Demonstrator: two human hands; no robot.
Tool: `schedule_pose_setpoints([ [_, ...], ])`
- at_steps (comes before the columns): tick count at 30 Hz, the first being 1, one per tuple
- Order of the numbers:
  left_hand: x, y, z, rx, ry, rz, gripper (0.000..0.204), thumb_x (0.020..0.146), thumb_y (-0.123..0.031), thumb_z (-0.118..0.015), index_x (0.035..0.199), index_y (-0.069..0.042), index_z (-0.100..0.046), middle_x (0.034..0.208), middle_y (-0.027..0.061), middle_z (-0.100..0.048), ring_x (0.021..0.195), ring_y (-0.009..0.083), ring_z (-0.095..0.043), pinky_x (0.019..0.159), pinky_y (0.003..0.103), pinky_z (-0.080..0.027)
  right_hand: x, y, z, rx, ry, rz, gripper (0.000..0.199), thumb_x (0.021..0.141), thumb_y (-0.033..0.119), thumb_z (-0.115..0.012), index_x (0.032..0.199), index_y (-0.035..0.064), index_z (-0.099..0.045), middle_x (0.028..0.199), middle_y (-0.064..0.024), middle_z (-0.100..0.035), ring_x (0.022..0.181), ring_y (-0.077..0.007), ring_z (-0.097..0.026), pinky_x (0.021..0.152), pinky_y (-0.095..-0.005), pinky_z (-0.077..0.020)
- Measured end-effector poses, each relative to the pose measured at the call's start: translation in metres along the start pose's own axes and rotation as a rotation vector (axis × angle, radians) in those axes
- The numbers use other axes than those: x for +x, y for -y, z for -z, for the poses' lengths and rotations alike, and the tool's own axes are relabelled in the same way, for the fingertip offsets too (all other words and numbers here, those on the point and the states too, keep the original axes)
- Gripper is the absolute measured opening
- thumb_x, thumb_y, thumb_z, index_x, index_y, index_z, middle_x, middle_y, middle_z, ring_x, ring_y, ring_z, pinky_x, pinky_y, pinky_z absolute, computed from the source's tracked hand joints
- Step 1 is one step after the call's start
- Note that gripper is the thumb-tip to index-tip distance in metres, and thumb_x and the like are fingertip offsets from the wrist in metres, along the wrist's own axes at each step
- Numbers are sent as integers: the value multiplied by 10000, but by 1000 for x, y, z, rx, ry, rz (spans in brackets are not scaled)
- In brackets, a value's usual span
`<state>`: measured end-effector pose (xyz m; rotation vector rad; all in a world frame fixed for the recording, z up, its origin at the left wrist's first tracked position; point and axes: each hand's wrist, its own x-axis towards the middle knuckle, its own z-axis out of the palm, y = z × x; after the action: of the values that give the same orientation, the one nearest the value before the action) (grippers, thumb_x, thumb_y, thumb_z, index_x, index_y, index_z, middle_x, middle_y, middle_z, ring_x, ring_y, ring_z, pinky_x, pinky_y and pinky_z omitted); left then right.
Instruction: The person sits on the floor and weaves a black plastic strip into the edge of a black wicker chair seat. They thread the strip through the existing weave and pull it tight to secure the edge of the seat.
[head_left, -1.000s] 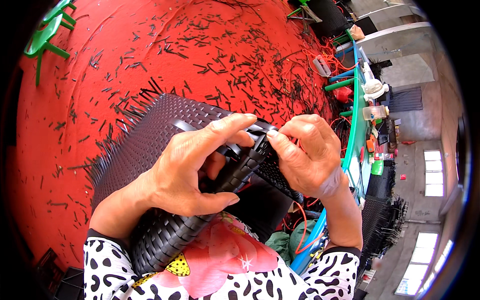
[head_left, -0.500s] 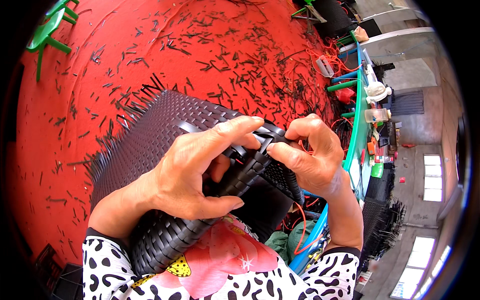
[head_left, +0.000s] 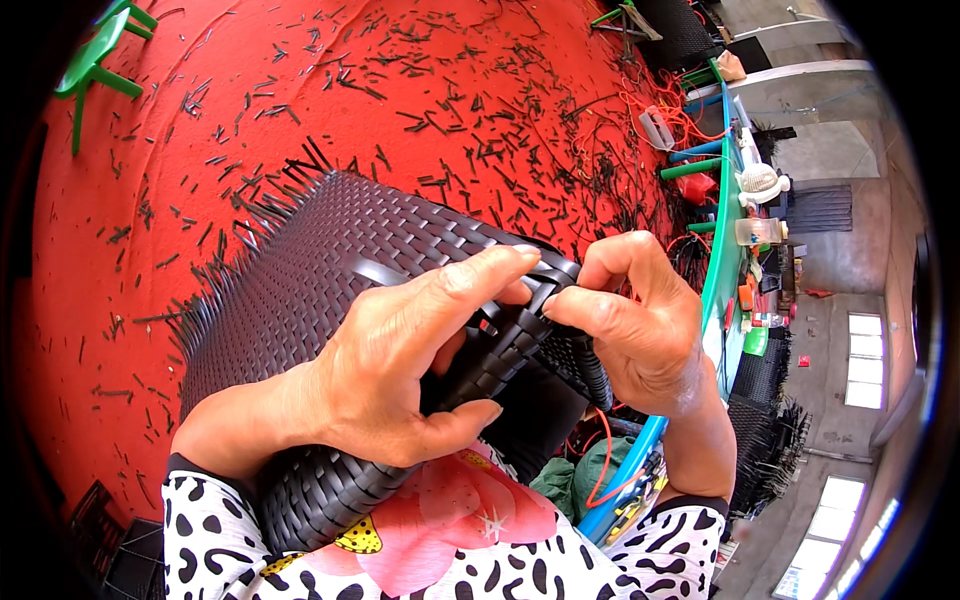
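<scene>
A dark brown woven plastic-wicker piece [head_left: 350,240] lies across my lap, its far-left side fringed with loose strip ends. My left hand [head_left: 385,365] is closed over its near rolled edge, with the index finger stretched to the corner and the thumb apart on the near side. At that corner my right hand [head_left: 640,330] pinches a black plastic strip [head_left: 541,290] between thumb and bent index finger. Both sets of fingertips nearly meet there. The tips of my left hand's other fingers are hidden behind the edge.
Black strip offcuts [head_left: 480,150] litter the red floor. A green plastic chair [head_left: 95,65] stands at the far left. On the right runs a long green-edged table [head_left: 712,270] with a small white fan [head_left: 760,183] and a clear jar [head_left: 758,232]. Orange cords [head_left: 603,470] tangle beneath it.
Both hands sit slightly lower, still at the same corner. My right hand has shifted a little to the right, its thumb and index finger closer together.
</scene>
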<state>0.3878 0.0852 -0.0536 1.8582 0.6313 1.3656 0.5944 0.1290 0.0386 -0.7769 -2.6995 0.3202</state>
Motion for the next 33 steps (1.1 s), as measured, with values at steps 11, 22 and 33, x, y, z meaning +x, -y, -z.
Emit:
schedule_pose_setpoints([
  [11,4,3,7,-55,11,25,883,608,-82,-739,1348,100,-293,1187,224,-544,554,118,-540,406,202,-393,5,-4,-4,-131,-56,95,257,617,3,-684,859,85,-651,766,-47,-495,628,-186,-526,481,-274,-420],
  [22,4,16,0,-36,-168,-7,635,625,-137,-724,1197,50,-524,1042,178,-580,675,120,-530,491,214,-414,16,-1,1,140,70,-39,301,579,-135,-610,824,39,-621,796,-73,-483,669,-189,-538,519,-274,-438],
  [33,11,20,2,-30,-112,-66,442,683,-134,-693,1070,51,-586,1051,200,-581,820,249,-629,684,302,-507,11,1,1,61,-78,-30,276,652,-122,-643,900,-1,-629,830,-107,-534,674,-204,-575,547,-285,-481],
])
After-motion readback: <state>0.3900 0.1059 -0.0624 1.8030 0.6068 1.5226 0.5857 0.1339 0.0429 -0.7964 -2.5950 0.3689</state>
